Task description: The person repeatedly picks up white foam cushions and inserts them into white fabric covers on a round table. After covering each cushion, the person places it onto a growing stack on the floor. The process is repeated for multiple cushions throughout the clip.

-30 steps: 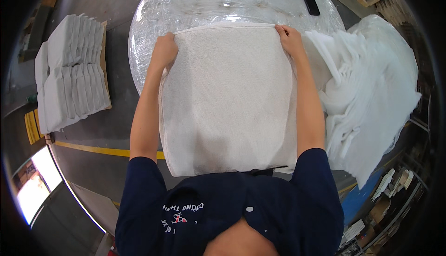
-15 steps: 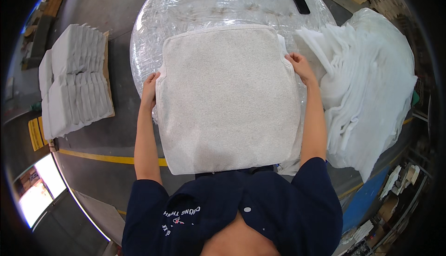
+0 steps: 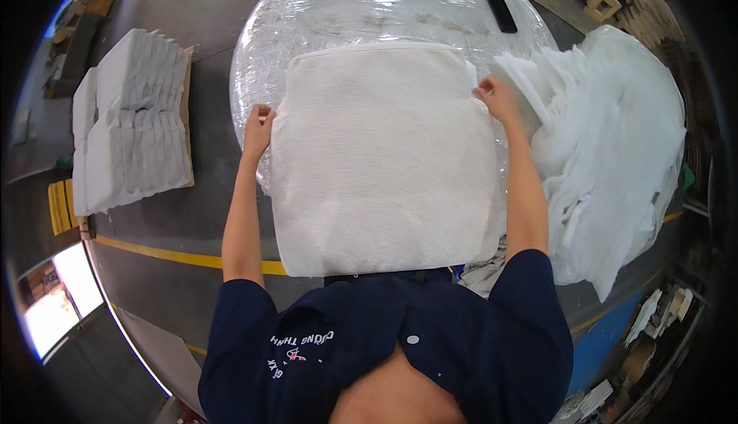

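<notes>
A pale grey fabric cushion cover (image 3: 384,162), roughly square with notched upper corners, lies flat in front of me. Its near edge reaches my waist. At the cover's left notch is my left hand (image 3: 258,130), its fingers curled and closed at the fabric edge. My right hand (image 3: 500,101) pinches the opposite edge by the right notch, where a strip of white material shows beside the cover. What lies inside or under the cover is hidden.
The cover rests on a round surface wrapped in clear film (image 3: 346,9), with a black phone (image 3: 502,14) at its far right. A pile of white padding sheets (image 3: 607,170) stands on the right. Folded grey covers (image 3: 138,132) are stacked on the left, near a yellow floor line (image 3: 177,256).
The cover has shifted slightly away from my body. My left hand has moved up a little along its left edge, while my right hand stays near the right notch. The whole view has shifted slightly.
</notes>
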`<state>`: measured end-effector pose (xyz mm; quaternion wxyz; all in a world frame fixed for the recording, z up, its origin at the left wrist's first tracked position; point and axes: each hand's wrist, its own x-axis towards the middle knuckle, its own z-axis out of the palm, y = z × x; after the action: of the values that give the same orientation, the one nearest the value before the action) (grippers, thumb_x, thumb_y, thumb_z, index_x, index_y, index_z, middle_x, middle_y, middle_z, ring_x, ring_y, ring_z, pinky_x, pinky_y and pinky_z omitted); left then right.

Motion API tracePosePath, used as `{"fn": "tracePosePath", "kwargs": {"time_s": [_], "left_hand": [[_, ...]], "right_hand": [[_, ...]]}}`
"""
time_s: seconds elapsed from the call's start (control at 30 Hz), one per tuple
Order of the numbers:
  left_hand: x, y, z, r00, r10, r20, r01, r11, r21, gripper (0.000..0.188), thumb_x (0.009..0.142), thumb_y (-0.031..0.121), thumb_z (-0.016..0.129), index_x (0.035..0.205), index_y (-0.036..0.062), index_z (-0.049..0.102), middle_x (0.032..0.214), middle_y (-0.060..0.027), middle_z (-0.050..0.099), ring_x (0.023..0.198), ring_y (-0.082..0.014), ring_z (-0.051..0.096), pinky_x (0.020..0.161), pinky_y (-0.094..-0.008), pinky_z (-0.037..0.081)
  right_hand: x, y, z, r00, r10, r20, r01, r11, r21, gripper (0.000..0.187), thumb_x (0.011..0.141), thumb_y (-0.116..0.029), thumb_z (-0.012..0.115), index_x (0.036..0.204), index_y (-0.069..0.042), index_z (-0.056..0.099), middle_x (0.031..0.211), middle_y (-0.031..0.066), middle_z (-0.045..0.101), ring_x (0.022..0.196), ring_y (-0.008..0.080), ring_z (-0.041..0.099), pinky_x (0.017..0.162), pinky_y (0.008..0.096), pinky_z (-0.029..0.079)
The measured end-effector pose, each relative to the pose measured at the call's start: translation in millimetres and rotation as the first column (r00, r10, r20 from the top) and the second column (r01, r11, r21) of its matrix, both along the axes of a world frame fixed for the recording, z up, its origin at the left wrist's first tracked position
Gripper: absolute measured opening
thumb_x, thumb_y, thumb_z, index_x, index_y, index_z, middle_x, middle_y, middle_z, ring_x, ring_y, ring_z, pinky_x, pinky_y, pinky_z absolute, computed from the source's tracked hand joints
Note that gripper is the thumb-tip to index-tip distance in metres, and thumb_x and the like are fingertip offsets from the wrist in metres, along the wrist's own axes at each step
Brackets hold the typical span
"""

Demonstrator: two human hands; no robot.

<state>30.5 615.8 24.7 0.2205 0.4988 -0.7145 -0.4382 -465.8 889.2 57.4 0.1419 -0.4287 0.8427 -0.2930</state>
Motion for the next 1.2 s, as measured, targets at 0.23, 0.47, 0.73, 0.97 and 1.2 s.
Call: {"fn": "tracePosePath", "kwargs": {"time_s": [0.23, 0.47, 0.73, 0.97, 1.2], "left_hand": [[-55, 93, 40, 0.906, 0.078, 0.416, 0.197, 0.792, -0.578, 0.05, 0.101, 0.039, 0.048, 0.116, -0.0074, 0.059, 0.113, -0.0246, 0.064, 0.111, -0.0364, 0.06, 0.094, -0.0449, 0.048], [-75, 63, 61, 0.784, -0.124, 0.608, 0.212, 0.975, -0.074, 0.067, 0.1, 0.053, 0.04, 0.11, -0.0085, 0.064, 0.101, -0.0298, 0.066, 0.096, -0.044, 0.065, 0.085, -0.0506, 0.05], [-101, 33, 72, 0.612, -0.197, 0.766, 0.193, 0.976, 0.097, 0.069, 0.101, 0.055, 0.031, 0.138, -0.0008, 0.051, 0.14, -0.0266, 0.05, 0.131, -0.0435, 0.047, 0.105, -0.063, 0.036], [-145, 50, 45, 0.703, -0.055, 0.709, 0.461, 0.795, -0.394, 0.062, 0.101, 0.054, 0.033, 0.156, 0.0264, 0.024, 0.164, -0.0086, 0.015, 0.149, -0.0397, 0.011, 0.109, -0.0719, 0.026], [-157, -21, 48, 0.829, -0.21, 0.518, 0.264, 0.964, -0.032, 0.069, 0.095, 0.064, 0.042, 0.135, 0.0098, 0.057, 0.139, -0.0193, 0.053, 0.13, -0.0416, 0.047, 0.102, -0.0507, 0.045]], "right_hand": [[115, 0, 12, 0.807, 0.037, -0.59, 0.08, 0.982, 0.17, 0.058, 0.1, -0.047, 0.044, 0.093, 0.005, 0.068, 0.091, 0.0264, 0.069, 0.085, 0.0421, 0.065, 0.079, 0.048, 0.05], [67, -20, 22, 0.996, -0.009, -0.091, 0.045, 0.912, 0.408, 0.067, 0.101, -0.053, 0.034, 0.108, 0.006, 0.064, 0.108, 0.0314, 0.065, 0.103, 0.0491, 0.061, 0.091, 0.0529, 0.046], [76, -31, 32, 0.984, -0.172, -0.045, 0.176, 0.916, 0.361, 0.072, 0.101, -0.055, 0.035, 0.149, -0.002, 0.034, 0.134, 0.0298, 0.054, 0.128, 0.0468, 0.049, 0.102, 0.0547, 0.043], [144, -84, 16, 0.814, 0.157, -0.56, 0.025, 0.952, 0.305, 0.064, 0.1, -0.059, 0.032, 0.154, -0.026, 0.029, 0.163, 0.0071, 0.016, 0.146, 0.0477, 0.016, 0.115, 0.0682, 0.011], [102, -153, 31, 0.899, 0.383, -0.21, -0.243, 0.837, 0.491, 0.059, 0.1, -0.058, 0.033, 0.131, -0.014, 0.059, 0.122, 0.0108, 0.064, 0.119, 0.0328, 0.056, 0.111, 0.0573, 0.025]]}}
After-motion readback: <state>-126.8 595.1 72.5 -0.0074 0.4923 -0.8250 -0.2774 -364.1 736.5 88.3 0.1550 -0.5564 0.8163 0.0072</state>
